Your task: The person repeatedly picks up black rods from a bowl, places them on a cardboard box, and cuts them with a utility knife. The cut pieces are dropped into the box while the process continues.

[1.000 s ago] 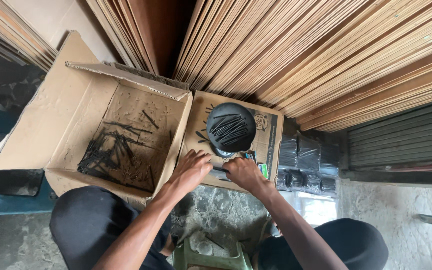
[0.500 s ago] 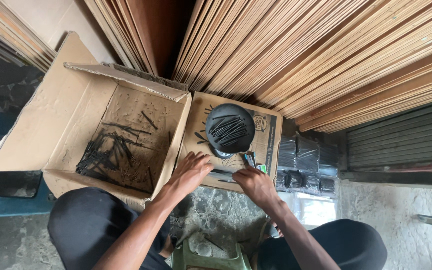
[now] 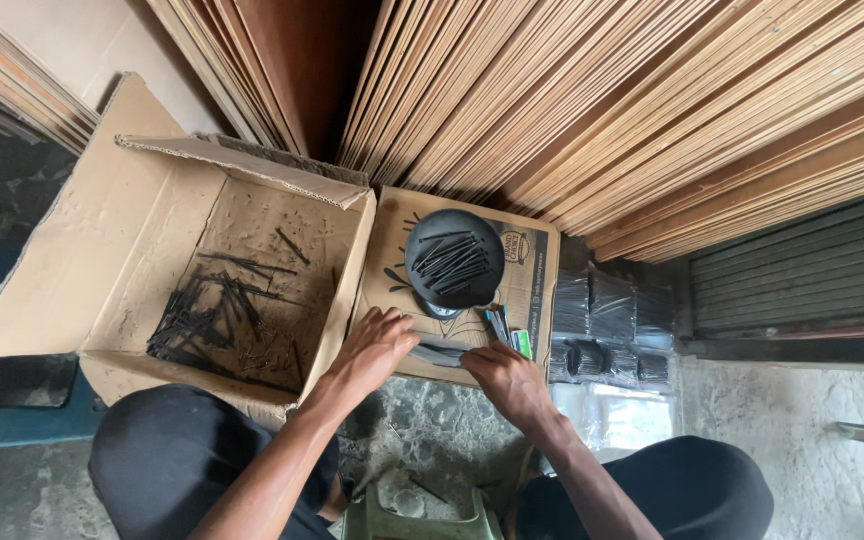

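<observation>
Starting at the left, a large open cardboard box (image 3: 202,280) held a loose heap of black nails (image 3: 207,320), so plenty seemed left unsorted. Beside it lay a flattened piece of cardboard (image 3: 532,290) serving as a work surface, with a round black dish (image 3: 454,258) on it already holding a small batch of nails, which suggested the work was partway along. The left hand (image 3: 374,350) rested on that cardboard with fingers spread and gently curled onto a thin dark bundle (image 3: 442,350); the right hand (image 3: 507,380) pinched the bundle's other end, fingers narrowly closed. Just past the hands lay a few dark strips and a small green item (image 3: 522,343). Farther right stood filled dark plastic packets (image 3: 607,330), apparently finished. Leaning wooden boards (image 3: 602,110) crowded in behind, and the box's near wall stood between the heap and the hands.
</observation>
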